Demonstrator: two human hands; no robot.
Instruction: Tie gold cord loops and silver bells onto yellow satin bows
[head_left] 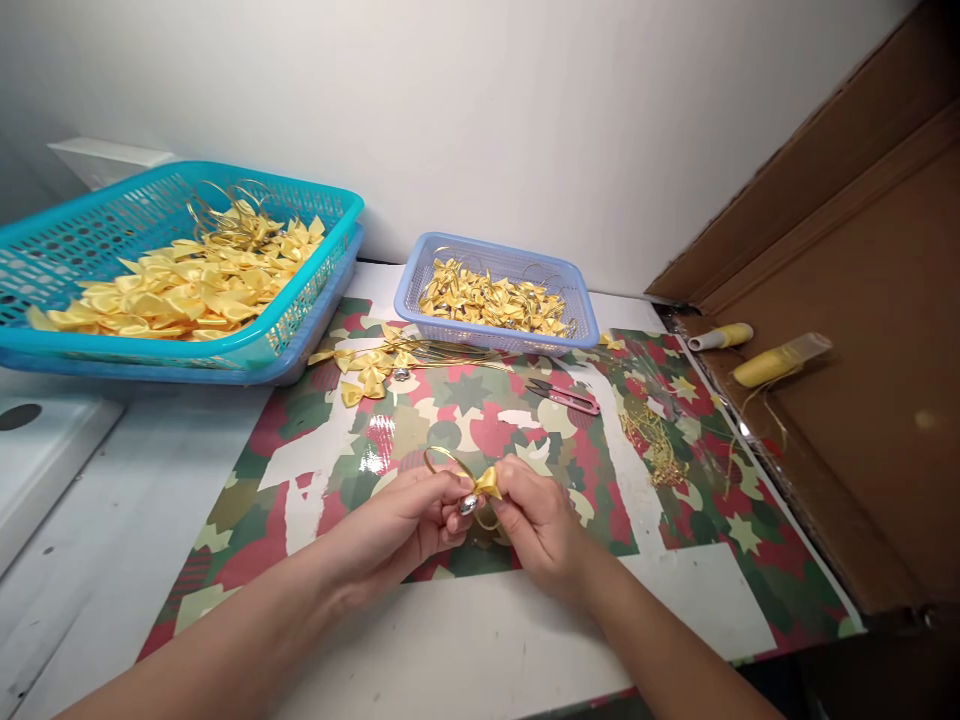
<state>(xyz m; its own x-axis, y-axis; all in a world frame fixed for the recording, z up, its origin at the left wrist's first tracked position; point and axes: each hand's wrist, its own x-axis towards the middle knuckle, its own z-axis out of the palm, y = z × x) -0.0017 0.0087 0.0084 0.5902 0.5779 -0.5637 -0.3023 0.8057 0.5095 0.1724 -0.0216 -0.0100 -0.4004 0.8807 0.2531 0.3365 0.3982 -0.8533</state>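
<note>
Seen from the head, both hands work close together over the camouflage-and-star patterned sheet [465, 400]. The left hand [427, 505] is closed in a pinch, thumb against fingers, right where a silver bell [469, 504] hangs and a gold cord loop [448, 453] arcs up above the thumb. The right hand [540, 520] has its thumb and curled fingers clamped on the right side of a yellow bow [489, 483], so the bow sits between the two hands, with the bell just beside it, nearer the left.

Ahead of the left hand lie a few loose bows [367, 378], and gold cords [457, 352] stretch from them toward the right. Straight beyond both hands stands a lilac basket [491, 337] full of bows with cords. Farther off, ahead and to the left of the left hand, a turquoise basket [150, 350] holds a big heap of bows. Ahead of the right hand rest pink-handled snips [571, 398]; out to its right there's a tangle of fine gold pieces [664, 460], too small to make out.
</note>
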